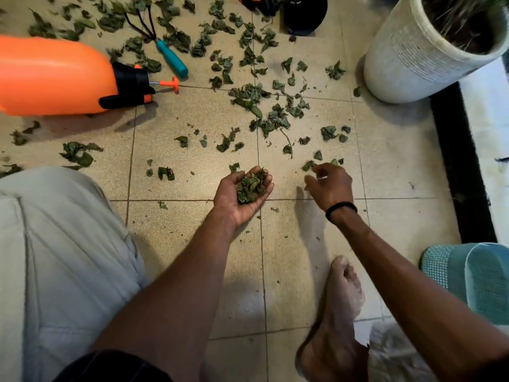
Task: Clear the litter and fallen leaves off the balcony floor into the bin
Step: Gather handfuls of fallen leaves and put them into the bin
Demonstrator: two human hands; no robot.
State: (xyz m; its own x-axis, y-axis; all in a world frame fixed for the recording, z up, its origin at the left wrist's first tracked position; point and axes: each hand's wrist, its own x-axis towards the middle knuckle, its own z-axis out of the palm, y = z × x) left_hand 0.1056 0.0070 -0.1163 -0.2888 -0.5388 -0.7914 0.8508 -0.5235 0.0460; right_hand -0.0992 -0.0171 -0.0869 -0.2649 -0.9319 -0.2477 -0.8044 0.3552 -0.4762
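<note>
Left hand [242, 190] sits palm-up at the centre of the frame, fingers curled into a cup around a clump of gathered leaves [251, 186]. Right hand [329, 184] reaches just to its right, knuckles up, fingertips bent down toward a small leaf [308, 165] on the tiled floor [192, 216]; whether it has that leaf pinched, I cannot tell from this angle.

Plenty left to do: fallen leaves [248, 97] are scattered thick across the upper half of the frame, well apart from both hands. No bin is clearly in view.

The risks, as I judge them:
- That cupped palm looks nearly full. Add more and leaves may spill over the fingers back onto the tiles.
- Tilt the left hand while stretching for far leaves and the clump slides out.
- The orange sprayer [55, 78] lying at upper left and the teal-handled hand rake [172, 57] sit among the leaves; a careless sweep could knock them or catch on the prongs.
- The white planter [407, 59] at upper right stands near the reach path.
- A bare foot [344, 293] at lower right could crush leaves into crumbs.
</note>
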